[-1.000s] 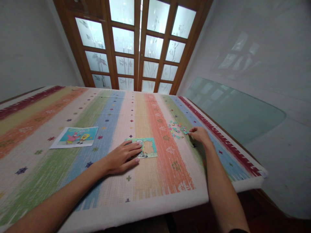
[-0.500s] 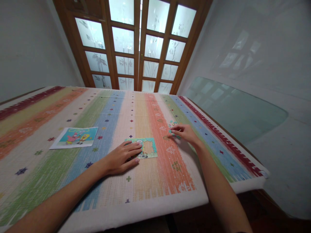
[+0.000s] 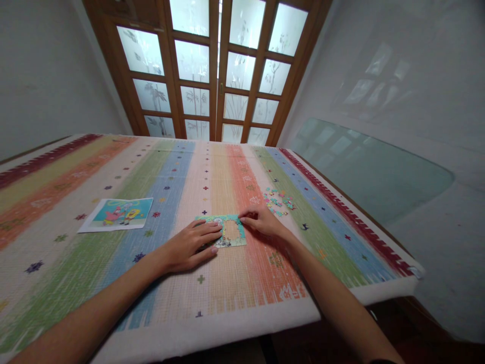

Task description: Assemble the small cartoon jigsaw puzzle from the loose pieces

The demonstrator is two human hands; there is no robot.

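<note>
A small partly assembled jigsaw puzzle (image 3: pixel 231 238) with a teal border and a hole in its middle lies on the striped tablecloth (image 3: pixel 235 283). My left hand (image 3: pixel 191 245) rests flat on the puzzle's left part, fingers stretched out. My right hand (image 3: pixel 261 221) is at the puzzle's upper right corner, fingers pinched together; whatever they hold is too small to make out. A loose heap of puzzle pieces (image 3: pixel 278 198) lies to the right, beyond my right hand.
A printed reference picture (image 3: pixel 118 213) with cartoon figures lies on the left of the table. Wooden doors with frosted glass panes (image 3: pixel 212 71) stand behind the table. A glass sheet (image 3: pixel 364 167) leans on the right wall. The table's front edge is near me.
My right hand has moved left from the heap of loose pieces to the puzzle's upper right corner. My left hand has stayed on the puzzle.
</note>
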